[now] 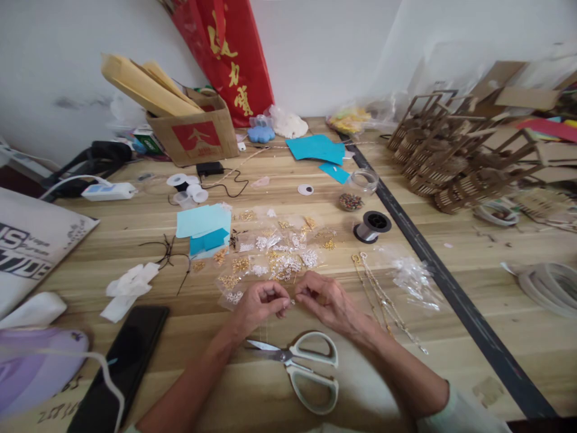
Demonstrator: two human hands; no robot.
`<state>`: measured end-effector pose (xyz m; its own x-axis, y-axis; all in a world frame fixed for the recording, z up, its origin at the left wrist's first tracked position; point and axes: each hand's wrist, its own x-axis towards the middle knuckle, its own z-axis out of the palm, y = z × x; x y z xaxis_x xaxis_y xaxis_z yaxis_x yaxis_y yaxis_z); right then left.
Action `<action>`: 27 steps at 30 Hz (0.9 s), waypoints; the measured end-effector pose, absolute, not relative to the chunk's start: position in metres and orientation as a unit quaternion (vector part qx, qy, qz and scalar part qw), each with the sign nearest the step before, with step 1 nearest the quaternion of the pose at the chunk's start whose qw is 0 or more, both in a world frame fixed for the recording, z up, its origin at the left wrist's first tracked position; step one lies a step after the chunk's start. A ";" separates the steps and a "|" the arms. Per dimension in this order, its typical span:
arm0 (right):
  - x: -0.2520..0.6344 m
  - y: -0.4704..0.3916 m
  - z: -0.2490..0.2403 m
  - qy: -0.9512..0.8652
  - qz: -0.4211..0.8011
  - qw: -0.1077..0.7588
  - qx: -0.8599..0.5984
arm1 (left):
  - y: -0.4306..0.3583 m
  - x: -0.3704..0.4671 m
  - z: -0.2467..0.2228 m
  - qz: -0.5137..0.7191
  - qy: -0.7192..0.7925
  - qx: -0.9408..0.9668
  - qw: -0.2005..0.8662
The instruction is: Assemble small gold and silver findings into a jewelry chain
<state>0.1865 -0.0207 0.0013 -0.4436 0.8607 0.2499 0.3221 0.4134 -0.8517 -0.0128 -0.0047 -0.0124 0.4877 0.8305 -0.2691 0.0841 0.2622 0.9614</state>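
My left hand point(264, 305) and my right hand point(325, 299) meet close together over the middle of the table, thumbs and fingertips pinched. Something tiny and shiny shows between the fingertips, too small to name, and thin thread seems to hang below my left hand. Just beyond them lie clear bags of small gold and silver beads and findings point(285, 264). Scissors with pale handles point(313, 347) rest on the table below my hands, blades pointing left. To the right lie gold and silver chains point(378, 294), and behind those stands a spool of fine wire point(372, 227).
At left are a black phone point(124, 367), white tissue point(130, 288) and light-blue paper point(202, 221). A glass jar of beads point(354, 195) stands behind the spool. Small wooden basket-like crafts point(460, 162) crowd the back right. A cardboard box point(193, 135) stands back left.
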 end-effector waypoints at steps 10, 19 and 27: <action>0.179 -0.023 -0.009 -0.707 0.432 0.369 -0.420 | -0.005 -0.011 -0.009 0.263 0.422 0.533 0.684; 0.169 -0.028 -0.013 -0.650 0.519 0.360 -0.423 | -0.006 -0.011 -0.006 0.266 0.419 0.531 0.687; 0.169 -0.030 -0.013 -0.638 0.509 0.377 -0.438 | -0.006 -0.009 -0.011 0.271 0.427 0.526 0.684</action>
